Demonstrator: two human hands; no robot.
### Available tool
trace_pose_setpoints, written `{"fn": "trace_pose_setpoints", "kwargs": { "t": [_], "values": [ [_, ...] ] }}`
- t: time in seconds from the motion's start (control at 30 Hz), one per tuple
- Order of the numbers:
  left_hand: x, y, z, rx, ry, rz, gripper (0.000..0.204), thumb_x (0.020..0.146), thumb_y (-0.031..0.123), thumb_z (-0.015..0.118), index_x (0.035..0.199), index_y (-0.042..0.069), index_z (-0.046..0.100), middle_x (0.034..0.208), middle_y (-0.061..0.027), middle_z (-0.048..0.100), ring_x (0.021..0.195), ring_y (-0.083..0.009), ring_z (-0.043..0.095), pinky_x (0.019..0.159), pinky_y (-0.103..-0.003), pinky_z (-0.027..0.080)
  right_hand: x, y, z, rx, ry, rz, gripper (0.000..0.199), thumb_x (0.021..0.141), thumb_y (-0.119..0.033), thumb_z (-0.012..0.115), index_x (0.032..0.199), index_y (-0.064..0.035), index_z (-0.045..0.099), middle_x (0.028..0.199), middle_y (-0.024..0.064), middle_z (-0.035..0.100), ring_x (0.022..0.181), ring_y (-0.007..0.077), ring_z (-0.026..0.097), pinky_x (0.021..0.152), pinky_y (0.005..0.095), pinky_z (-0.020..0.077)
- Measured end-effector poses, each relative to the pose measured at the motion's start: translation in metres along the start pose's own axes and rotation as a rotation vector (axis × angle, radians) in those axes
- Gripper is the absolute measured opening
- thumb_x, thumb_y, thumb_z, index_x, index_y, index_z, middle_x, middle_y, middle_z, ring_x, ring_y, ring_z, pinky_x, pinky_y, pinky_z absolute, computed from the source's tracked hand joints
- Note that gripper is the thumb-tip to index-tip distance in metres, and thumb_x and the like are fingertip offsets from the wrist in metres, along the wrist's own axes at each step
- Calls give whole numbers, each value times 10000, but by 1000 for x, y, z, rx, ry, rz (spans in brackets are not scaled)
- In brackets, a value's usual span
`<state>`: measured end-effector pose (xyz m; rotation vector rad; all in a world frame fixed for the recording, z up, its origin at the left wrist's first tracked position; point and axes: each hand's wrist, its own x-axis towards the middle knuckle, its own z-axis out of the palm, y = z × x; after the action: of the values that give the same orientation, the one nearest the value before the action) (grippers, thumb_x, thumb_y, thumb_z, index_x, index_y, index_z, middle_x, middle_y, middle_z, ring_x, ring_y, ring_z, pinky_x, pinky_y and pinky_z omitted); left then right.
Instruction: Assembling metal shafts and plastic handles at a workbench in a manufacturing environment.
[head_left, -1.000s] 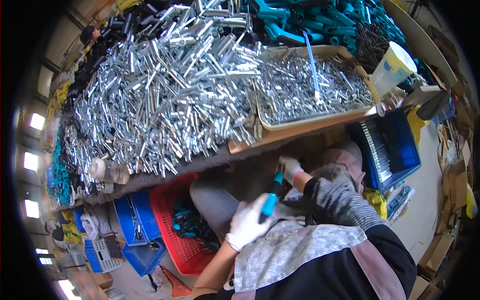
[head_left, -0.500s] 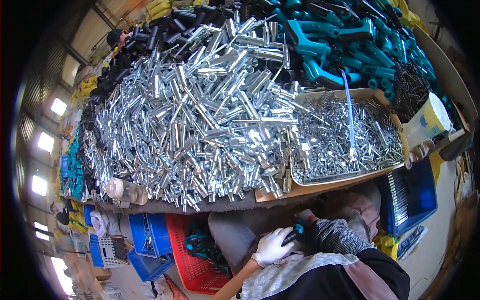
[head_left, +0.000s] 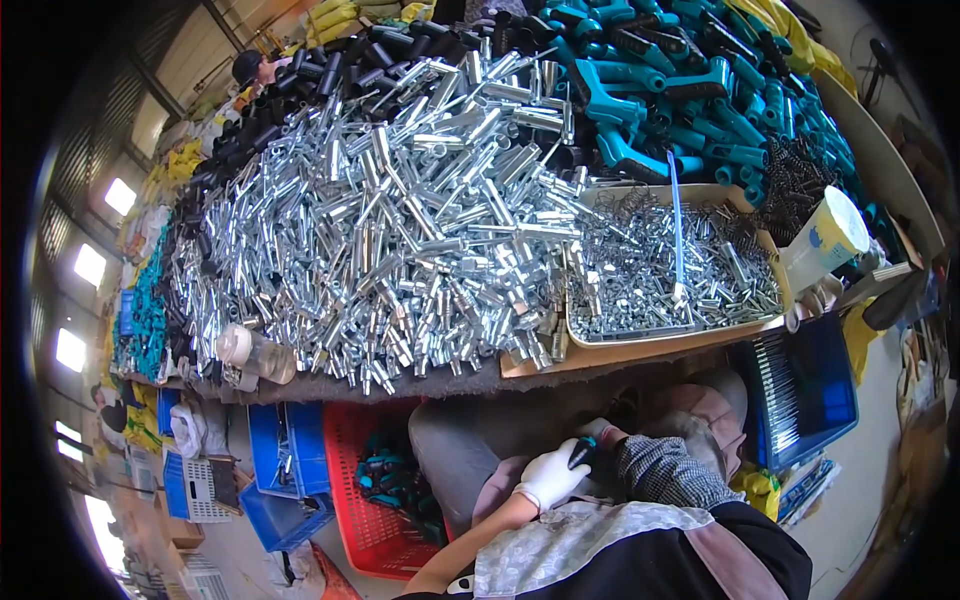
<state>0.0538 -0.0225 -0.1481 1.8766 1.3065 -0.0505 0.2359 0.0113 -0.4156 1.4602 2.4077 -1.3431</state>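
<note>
Above my lap, my left hand point(head_left: 552, 480) wears a white glove and is closed round a black-and-teal handle piece point(head_left: 582, 452). Only the end of that piece shows past the fingers. Just beyond it is my right hand point(head_left: 602, 432), gloved and coming out of a checked sleeve point(head_left: 675, 472). Its fingers look curled together near the end of the handle piece. What they hold, if anything, is too small to make out.
A heap of shiny metal tubes and fittings point(head_left: 400, 230) covers the table, with teal handles point(head_left: 690, 100) behind. A tray of small springs and pins point(head_left: 690, 325) sits at right near a white cup point(head_left: 825, 245). Below are a red basket point(head_left: 345, 500) and blue bins point(head_left: 825, 400).
The whole view has shifted slightly, so the table appears higher and further left. Less of the handle piece shows past my left hand now. Both hands stay close together above my lap.
</note>
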Motion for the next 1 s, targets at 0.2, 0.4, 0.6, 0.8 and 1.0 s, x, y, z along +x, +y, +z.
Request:
{"fn": "trace_pose_setpoints", "kwargs": {
  "t": [0.2, 0.4, 0.6, 0.8, 1.0],
  "values": [
    [-2, -23, 17, -147, 199, -19, 465, 868, 395, 661, 1246, 144, 562, 940, -259, 700, 873, -456, 676, 773, -552, 538, 6, -71, -48, 747, 260, 540, 407, 933, -376, 676, 1038, 14, 729, 947, 144, 741, 940, 266, 716, 806, 402, 554],
    [9, -20, 31, -148, 239, -65, 371, 843, 309, 646, 1111, 55, 613, 882, -271, 696, 815, -466, 672, 754, -570, 520, -48, -177, -97, 613, 750, 127, 266, 910, -147, 625, 1098, 10, 729, 1012, 163, 749, 904, 240, 723, 831, 327, 551],
    [12, -14, 20, -138, 220, -58, 354, 850, 311, 645, 1095, 57, 617, 837, -260, 693, 790, -459, 674, 707, -556, 529, -44, -170, -104, 976, 630, 225, 260, 914, -83, 571, 1098, 29, 717, 982, 160, 749, 890, 235, 732, 787, 310, 558],
    [32, -32, 52, -121, 170, -125, 411, 847, 326, 629, 1143, 43, 604, 866, -265, 699, 807, -464, 680, 724, -554, 536, -25, -148, -68, 754, 854, 246, 236, 912, -72, 584, 1080, 14, 726, 932, 145, 749, 828, 201, 722, 756, 309, 564],
    [7, -5, 8, -132, 99, -90, 410, 859, 288, 606, 1193, 50, 582, 921, -283, 694, 856, -467, 677, 758, -564, 527, -44, -164, -96, 1148, 608, 266, 249, 916, -78, 596, 1107, 30, 712, 979, 141, 743, 883, 213, 707, 826, 309, 554]
  ]
}}
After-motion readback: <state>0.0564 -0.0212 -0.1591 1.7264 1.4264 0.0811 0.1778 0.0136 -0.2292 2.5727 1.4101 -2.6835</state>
